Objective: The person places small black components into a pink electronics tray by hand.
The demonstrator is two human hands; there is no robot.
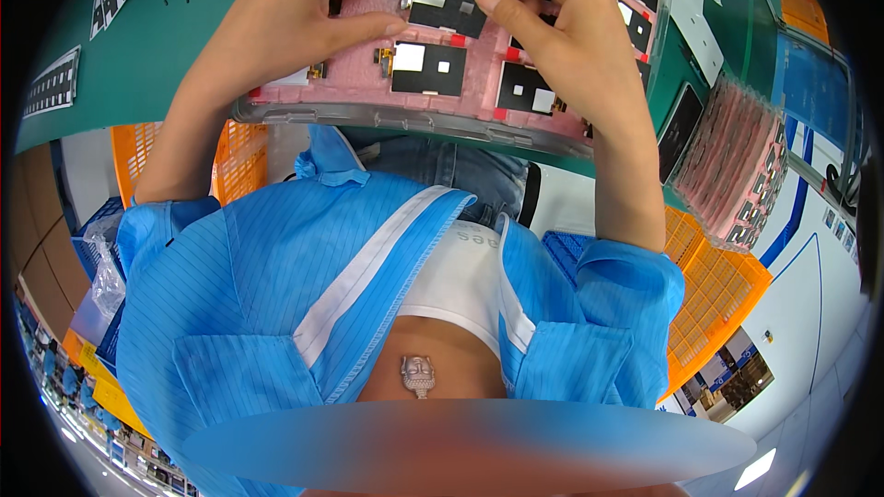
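A clear plastic tray (368, 115) with a pink insert (479, 74) lies on the green table top, holding several small black panels with white squares. My left hand (295, 18) rests on the insert's left part, its thumb stretched toward one black panel (447, 5). My right hand (562, 37) is curled, its fingertips pinched at that same panel's upper right corner by a red tab. The panel sits between the two hands, and both touch it. More panels (428, 69) lie in the pockets below it.
A stack of pink trays (737, 166) in a clear cover leans at the right, beside a loose dark panel (680, 129). Sheets of small parts (53, 83) lie on the green mat (157, 46) at the left. Orange crates (709, 304) and blue crates (566, 253) stand below the table.
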